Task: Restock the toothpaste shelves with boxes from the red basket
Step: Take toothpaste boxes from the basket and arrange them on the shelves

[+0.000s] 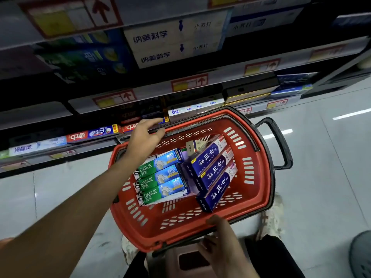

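Stock lies flat in the red basket [259,177], green Darlie boxes [160,178] beside navy boxes [212,171] (all within easy reach); right hand [218,243] grips the near rim, probably steadying it; left hand [145,135], fingers spread and empty, reaches over the far rim toward the low shelf [88,135].

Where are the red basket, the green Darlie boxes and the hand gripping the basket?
red basket [180,233]: head view, near wall.
green Darlie boxes [148,180]: head view, middle box's face.
right hand [220,245]: head view, its back.

Blurry upper price tags [68,19]; grey shoe [361,255] partly beyond right edge.
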The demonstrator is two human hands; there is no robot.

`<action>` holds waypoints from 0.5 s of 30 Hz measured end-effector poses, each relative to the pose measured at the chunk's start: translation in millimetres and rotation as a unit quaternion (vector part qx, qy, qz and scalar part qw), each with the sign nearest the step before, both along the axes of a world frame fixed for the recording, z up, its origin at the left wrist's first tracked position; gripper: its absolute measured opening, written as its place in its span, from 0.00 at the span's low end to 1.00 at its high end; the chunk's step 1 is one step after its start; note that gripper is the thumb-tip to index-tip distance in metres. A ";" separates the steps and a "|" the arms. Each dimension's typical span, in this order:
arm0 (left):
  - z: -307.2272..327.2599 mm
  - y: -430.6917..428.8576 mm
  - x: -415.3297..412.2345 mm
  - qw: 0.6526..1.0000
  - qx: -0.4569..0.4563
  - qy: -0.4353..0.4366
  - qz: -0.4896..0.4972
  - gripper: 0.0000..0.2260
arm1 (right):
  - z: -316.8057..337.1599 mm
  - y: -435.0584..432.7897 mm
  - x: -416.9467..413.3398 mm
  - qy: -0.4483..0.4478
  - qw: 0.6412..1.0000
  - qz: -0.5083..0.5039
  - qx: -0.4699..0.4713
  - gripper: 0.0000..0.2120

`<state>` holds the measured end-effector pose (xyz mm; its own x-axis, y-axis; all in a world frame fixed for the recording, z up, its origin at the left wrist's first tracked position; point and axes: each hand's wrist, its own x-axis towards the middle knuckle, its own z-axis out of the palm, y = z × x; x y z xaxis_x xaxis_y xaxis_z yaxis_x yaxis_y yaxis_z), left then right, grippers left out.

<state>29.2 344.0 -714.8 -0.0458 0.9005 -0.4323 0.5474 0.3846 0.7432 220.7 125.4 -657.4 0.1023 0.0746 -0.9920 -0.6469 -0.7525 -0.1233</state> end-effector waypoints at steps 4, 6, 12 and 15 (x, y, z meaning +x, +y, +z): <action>28.4 -40.0 1.1 0.992 0.043 -0.084 0.082 0.19 | 35.5 39.7 23.1 -0.025 0.996 0.072 0.048 0.07; 42.0 -59.5 2.1 0.981 0.036 -0.138 0.131 0.19 | 39.9 60.2 33.4 -0.019 0.990 0.091 0.104 0.06; 35.7 -102.1 -0.6 0.926 0.015 -0.269 0.265 0.19 | -6.3 123.6 45.5 -0.051 0.937 0.244 0.245 0.14; 18.2 -119.5 0.0 0.908 0.019 -0.298 0.295 0.20 | -28.3 143.3 51.3 -0.048 0.890 0.315 0.325 0.16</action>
